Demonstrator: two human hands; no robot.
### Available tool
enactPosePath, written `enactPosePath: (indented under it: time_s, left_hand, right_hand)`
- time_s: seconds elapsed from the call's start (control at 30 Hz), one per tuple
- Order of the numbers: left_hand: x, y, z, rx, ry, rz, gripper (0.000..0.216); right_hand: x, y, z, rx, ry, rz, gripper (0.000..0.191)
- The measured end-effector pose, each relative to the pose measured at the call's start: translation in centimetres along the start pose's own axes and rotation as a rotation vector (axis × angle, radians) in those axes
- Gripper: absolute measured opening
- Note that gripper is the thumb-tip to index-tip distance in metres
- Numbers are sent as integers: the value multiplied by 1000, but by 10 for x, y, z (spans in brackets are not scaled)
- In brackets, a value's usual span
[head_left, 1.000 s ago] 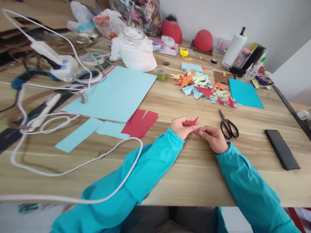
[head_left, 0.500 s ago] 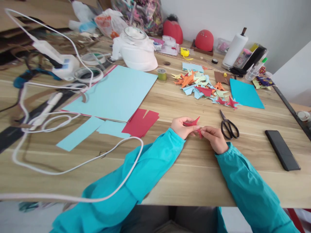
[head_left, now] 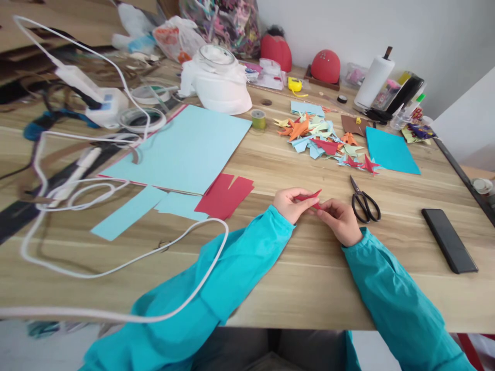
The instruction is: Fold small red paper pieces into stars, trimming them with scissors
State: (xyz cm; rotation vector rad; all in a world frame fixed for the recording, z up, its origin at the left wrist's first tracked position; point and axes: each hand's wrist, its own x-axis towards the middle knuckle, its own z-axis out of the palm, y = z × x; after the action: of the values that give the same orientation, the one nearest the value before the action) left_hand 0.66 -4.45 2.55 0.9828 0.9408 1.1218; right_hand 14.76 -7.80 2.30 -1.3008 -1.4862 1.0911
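A small folded red paper piece [head_left: 308, 196] is held between both hands, a little above the wooden table. My left hand [head_left: 291, 204] pinches it from the left with thumb and fingers. From the right, my right hand [head_left: 339, 218] grips its lower end; the fingers partly cover the paper. Black-handled scissors [head_left: 364, 200] lie just beyond my right hand. Left of my hands are red paper pieces [head_left: 225, 196], one with a slit, beside light blue strips [head_left: 129, 212]. Farther back sits a pile of folded paper shapes [head_left: 315, 135] in orange, blue, green, yellow and red.
A white cable [head_left: 201, 288] crosses over my left sleeve. Large light blue sheets [head_left: 185, 149] lie at left, a bright blue sheet [head_left: 392, 150] at right. A black phone [head_left: 449, 240] rests at right. A thread spool [head_left: 258, 119] and tape measure [head_left: 294, 85] stand farther back.
The red paper has turned in my fingers and now shows a narrower, flatter shape. My right hand's fingers have shifted slightly up along it, closer to my left thumb.
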Motion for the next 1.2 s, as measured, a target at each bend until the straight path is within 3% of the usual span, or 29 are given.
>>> enactPosePath:
  time_s: [0.3,0.67,0.87,1.03,1.2]
  left_hand:
    - [-4,-6,1,132,-114,65,21]
    - [-7,-8,1,188,-151,21,20]
    - [-3,-5,1,11,-74,-10,70]
    - [-3,-5,1,-42,-35,-9,38]
    - [-4,-1,1,-42,-59,-47,33]
  right_hand:
    - [2,1,-1,189,121,-186,10]
    - [5,3,-5,207,125,-153,6]
    - [6,7,-6,288,177,-164,8]
    - [7,9,-6,312,185,-155,9]
    - [5,6,-6,340,163,-128,9]
